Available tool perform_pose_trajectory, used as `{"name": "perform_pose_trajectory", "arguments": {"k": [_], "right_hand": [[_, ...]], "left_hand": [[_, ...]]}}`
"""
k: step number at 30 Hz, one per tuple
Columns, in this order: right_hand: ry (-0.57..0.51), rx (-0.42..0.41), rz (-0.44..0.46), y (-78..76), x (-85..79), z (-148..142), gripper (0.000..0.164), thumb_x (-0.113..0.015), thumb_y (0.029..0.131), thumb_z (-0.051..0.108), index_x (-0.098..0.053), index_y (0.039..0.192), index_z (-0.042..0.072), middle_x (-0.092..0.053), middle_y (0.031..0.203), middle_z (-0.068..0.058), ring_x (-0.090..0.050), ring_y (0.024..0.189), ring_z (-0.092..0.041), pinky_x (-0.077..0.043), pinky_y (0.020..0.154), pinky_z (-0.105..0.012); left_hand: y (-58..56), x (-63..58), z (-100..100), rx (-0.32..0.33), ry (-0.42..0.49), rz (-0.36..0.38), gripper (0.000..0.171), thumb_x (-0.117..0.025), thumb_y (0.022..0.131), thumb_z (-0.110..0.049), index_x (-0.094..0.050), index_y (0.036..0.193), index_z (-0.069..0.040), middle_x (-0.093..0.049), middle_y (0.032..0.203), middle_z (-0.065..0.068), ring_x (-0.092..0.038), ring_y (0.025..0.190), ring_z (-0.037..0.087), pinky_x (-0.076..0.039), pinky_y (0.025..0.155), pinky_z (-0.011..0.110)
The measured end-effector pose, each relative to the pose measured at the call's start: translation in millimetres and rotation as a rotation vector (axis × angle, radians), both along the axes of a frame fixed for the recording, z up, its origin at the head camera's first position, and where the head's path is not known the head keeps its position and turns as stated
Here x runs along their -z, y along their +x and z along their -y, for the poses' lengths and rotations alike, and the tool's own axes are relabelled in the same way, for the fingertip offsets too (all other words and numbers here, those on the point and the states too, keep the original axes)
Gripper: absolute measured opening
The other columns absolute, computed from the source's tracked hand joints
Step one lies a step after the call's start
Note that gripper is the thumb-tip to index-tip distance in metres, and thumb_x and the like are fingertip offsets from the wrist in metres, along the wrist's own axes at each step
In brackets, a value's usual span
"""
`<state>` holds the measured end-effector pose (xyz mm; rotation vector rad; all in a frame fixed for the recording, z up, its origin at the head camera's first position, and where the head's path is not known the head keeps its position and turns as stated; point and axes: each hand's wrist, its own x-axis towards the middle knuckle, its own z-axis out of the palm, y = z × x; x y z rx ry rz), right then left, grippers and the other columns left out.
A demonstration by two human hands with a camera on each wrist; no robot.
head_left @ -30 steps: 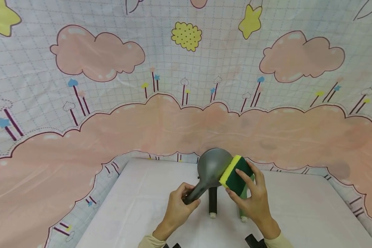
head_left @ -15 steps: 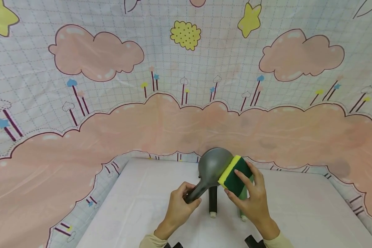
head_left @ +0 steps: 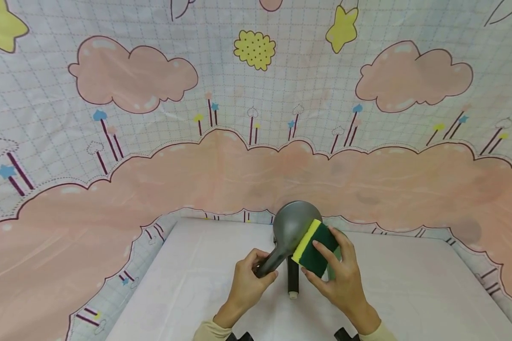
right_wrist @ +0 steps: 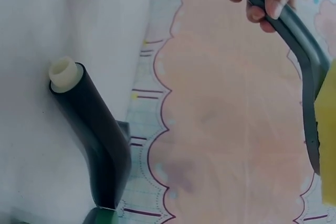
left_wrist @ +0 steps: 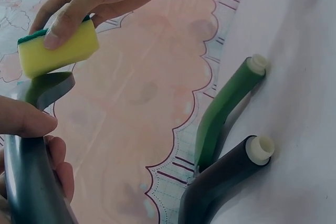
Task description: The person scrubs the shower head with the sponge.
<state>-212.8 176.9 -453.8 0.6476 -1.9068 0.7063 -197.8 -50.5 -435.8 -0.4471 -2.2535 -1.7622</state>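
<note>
My left hand [head_left: 245, 286] grips the handle of a grey shower head [head_left: 294, 222], which is held above the white table with its round back facing up. In my right hand [head_left: 343, 284] a yellow and green scrub sponge [head_left: 317, 251] is pinched between thumb and fingers. Its yellow side lies against the lower right of the shower head, near the neck. The left wrist view shows the sponge [left_wrist: 60, 51] at the head's rim, the green scouring side turned away. Part of the head is covered by the sponge.
Behind the held one lie a black shower head [head_left: 293, 279] and a green one [left_wrist: 226, 108], both with pale threaded ends toward me. A printed cloud-pattern cloth [head_left: 196, 175] hangs behind the white table [head_left: 175, 284]. Black wrist straps show at the bottom edge.
My right hand has moved the sponge left and slightly down over the shower head, toward its neck. The left hand and the shower head have barely moved.
</note>
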Motion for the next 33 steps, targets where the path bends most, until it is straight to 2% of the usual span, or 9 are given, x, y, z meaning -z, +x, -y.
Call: {"name": "perform_pose_trajectory", "arguments": {"k": [6,15,17,20,23,29,33], "right_hand": [[0.007,0.002,-0.014,-3.1,-2.8,-4.2,0.060,-0.063,0.087,0.060,-0.068,0.121,0.011,-0.048,0.139,-0.029,-0.047,0.122,-0.040,-0.027,0.113,-0.016],[-0.011,0.037,0.056,-3.2,-8.9,-10.5,0.065,-0.059,0.087,0.064,-0.067,0.124,0.011,-0.046,0.144,-0.025,-0.046,0.125,-0.039,-0.028,0.109,-0.013],[-0.007,0.051,0.074,-3.2,-9.3,-11.8,0.066,-0.058,0.087,0.065,-0.066,0.125,0.012,-0.046,0.145,-0.024,-0.046,0.125,-0.038,-0.038,0.106,-0.020],[-0.003,0.073,0.106,-3.4,-9.6,-13.6,0.068,-0.055,0.087,0.067,-0.065,0.127,0.013,-0.045,0.147,-0.022,-0.046,0.125,-0.036,-0.054,0.091,-0.039],[-0.007,0.086,0.136,-3.5,-9.6,-14.9,0.069,-0.053,0.087,0.068,-0.064,0.128,0.013,-0.043,0.148,-0.021,-0.046,0.127,-0.036,-0.056,0.076,-0.056],[-0.021,0.097,0.145,-3.2,-9.6,-14.9,0.069,-0.055,0.086,0.068,-0.064,0.128,0.013,-0.043,0.148,-0.022,-0.045,0.128,-0.037,-0.057,0.080,-0.050],[-0.033,0.097,0.122,-2.0,-9.9,-10.9,0.068,-0.055,0.087,0.067,-0.064,0.127,0.013,-0.043,0.146,-0.023,-0.045,0.127,-0.038,-0.055,0.079,-0.054]], "left_hand": [[-2.2,8.0,2.6,-0.023,-0.017,-0.012,0.035,-0.079,0.070,0.011,-0.064,0.096,-0.008,-0.075,0.088,0.012,-0.061,0.070,0.007,-0.051,0.065,0.020],[-1.8,13.9,12.2,-0.025,-0.063,-0.084,0.036,-0.081,0.068,0.011,-0.064,0.093,-0.008,-0.074,0.083,0.009,-0.059,0.067,0.006,-0.050,0.061,0.020],[-1.5,13.9,14.8,-0.020,-0.076,-0.105,0.035,-0.080,0.067,0.011,-0.064,0.092,-0.007,-0.074,0.082,0.010,-0.060,0.067,0.006,-0.050,0.060,0.021],[-0.7,14.0,17.6,-0.010,-0.091,-0.131,0.034,-0.080,0.067,0.011,-0.064,0.092,-0.006,-0.074,0.082,0.010,-0.060,0.068,0.006,-0.050,0.060,0.021],[0.4,14.1,19.0,-0.004,-0.102,-0.144,0.034,-0.080,0.067,0.011,-0.064,0.092,-0.006,-0.074,0.081,0.010,-0.060,0.068,0.006,-0.050,0.060,0.021],[0.1,14.0,18.3,0.004,-0.109,-0.203,0.033,-0.080,0.066,0.012,-0.063,0.091,-0.003,-0.073,0.080,0.010,-0.060,0.067,0.007,-0.051,0.059,0.023],[-1.1,13.8,16.6,0.000,-0.108,-0.218,0.034,-0.081,0.066,0.011,-0.064,0.091,-0.003,-0.073,0.079,0.010,-0.061,0.067,0.008,-0.051,0.058,0.023]]}}
